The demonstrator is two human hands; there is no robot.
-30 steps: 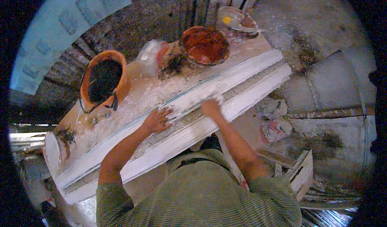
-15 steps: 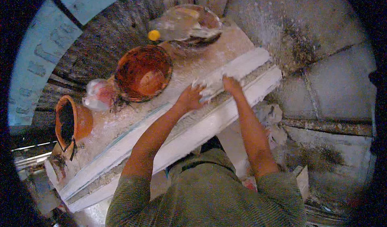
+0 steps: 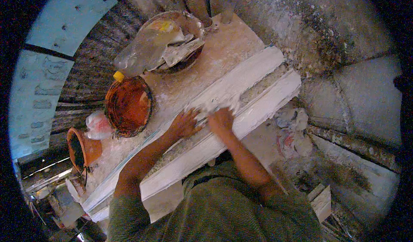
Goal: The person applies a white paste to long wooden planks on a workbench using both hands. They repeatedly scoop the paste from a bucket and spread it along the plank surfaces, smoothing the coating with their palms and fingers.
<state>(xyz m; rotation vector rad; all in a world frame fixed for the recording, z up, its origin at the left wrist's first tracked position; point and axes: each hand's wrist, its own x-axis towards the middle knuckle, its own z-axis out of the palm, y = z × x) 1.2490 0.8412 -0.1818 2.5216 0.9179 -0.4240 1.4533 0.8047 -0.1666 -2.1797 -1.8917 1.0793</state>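
Two long white plaster-coated rails [image 3: 258,68], with a grey-brown channel between them, lie slantwise across a dusty board. A wet white clump of fibres [image 3: 226,101] spreads over the far rail and into the channel. My left hand [image 3: 186,124] is at the left end of the clump, fingers bent into white strands. Close to its right, my right hand [image 3: 221,121] is closed on the same fibres above the channel; its fingers are partly blurred. White smears coat the fingertips of both hands.
Left of the rails stand a red-brown basin [image 3: 129,106], a clear bag [image 3: 100,126] and an orange pot [image 3: 86,149] on its side. Behind, a round container [image 3: 195,25] holds a yellow-capped plastic bottle [image 3: 142,53] and pale slabs. Plastic bags [image 3: 294,130] lie at right.
Both hands have come nearer my body and closer together, the right one moving left along the rails. More white fibre now lies spread beyond them. The view has shifted.
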